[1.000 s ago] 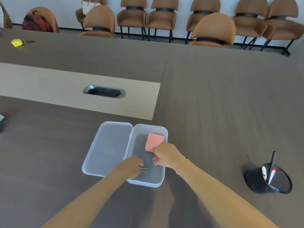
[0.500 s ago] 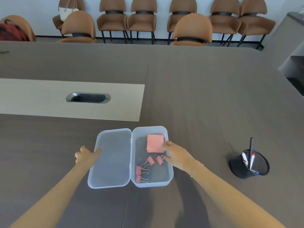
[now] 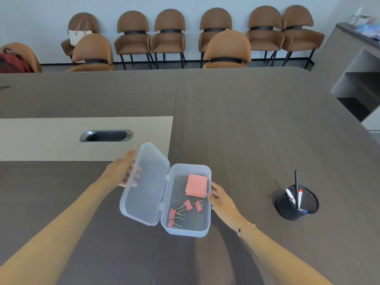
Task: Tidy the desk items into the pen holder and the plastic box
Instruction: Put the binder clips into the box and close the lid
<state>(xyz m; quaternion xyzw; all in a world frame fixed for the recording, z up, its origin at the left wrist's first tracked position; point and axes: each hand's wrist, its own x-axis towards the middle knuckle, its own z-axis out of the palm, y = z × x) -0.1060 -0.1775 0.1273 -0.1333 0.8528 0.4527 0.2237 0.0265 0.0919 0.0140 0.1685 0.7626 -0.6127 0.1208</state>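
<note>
Left hand (image 3: 123,171) grips the outer edge of the hinged lid (image 3: 146,184), fingers behind it, thumb in front; lid tilted up off the table (image 3: 257,130). Right hand (image 3: 221,199) lies flat-fingered, holding nothing, against the right wall of the plastic box (image 3: 205,230). Inside: pink sticky notes (image 3: 196,185) and four pink binder clips (image 3: 185,210), all below the rim. Pen holder (image 3: 297,203) well apart to the right, pens already in it. Step looks like closing: swing lid over the hinge, brace the box, press until it snaps.
</note>
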